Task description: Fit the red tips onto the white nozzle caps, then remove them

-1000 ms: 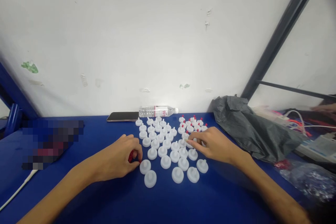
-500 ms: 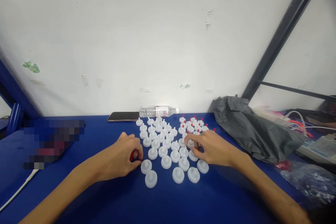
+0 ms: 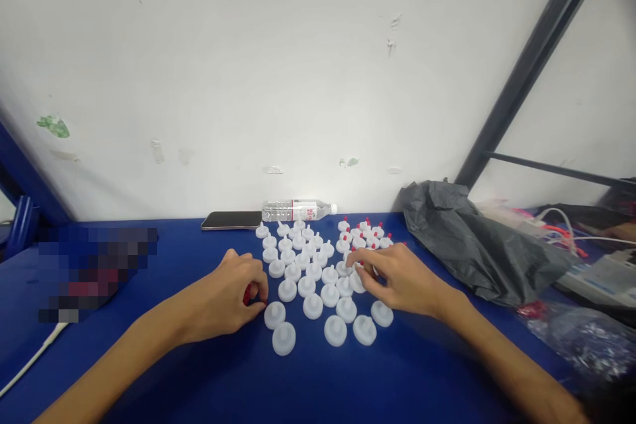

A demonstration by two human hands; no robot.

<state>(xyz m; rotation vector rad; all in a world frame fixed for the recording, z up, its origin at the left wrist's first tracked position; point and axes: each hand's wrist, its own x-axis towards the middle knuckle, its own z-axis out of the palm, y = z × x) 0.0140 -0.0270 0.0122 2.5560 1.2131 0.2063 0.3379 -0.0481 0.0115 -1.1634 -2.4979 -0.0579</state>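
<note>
White plastic nozzle caps (image 3: pixel 313 306), round with a short spout, stand spread over the blue table (image 3: pixel 199 371). On the left of them, my left hand (image 3: pixel 238 295) is curled closed around small red tip caps (image 3: pixel 247 295), mostly hidden by the fingers. My right hand (image 3: pixel 397 278) bends over the right side of the group, thumb and fingers closed on a white nozzle cap (image 3: pixel 356 283) that they partly cover. Behind it stand several nozzle caps with red tips (image 3: pixel 344 225).
A clear bottle (image 3: pixel 298 210) lies along the wall, beside a dark phone (image 3: pixel 231 220). To the right are a grey plastic bag (image 3: pixel 477 245) and a clear bag (image 3: pixel 581 338). A white cable (image 3: pixel 34 361) runs along the left.
A nozzle cap under my right hand has shifted up and left, now showing between its thumb and fingers. My left hand stays closed on the red tip caps. The view has shifted slightly.
</note>
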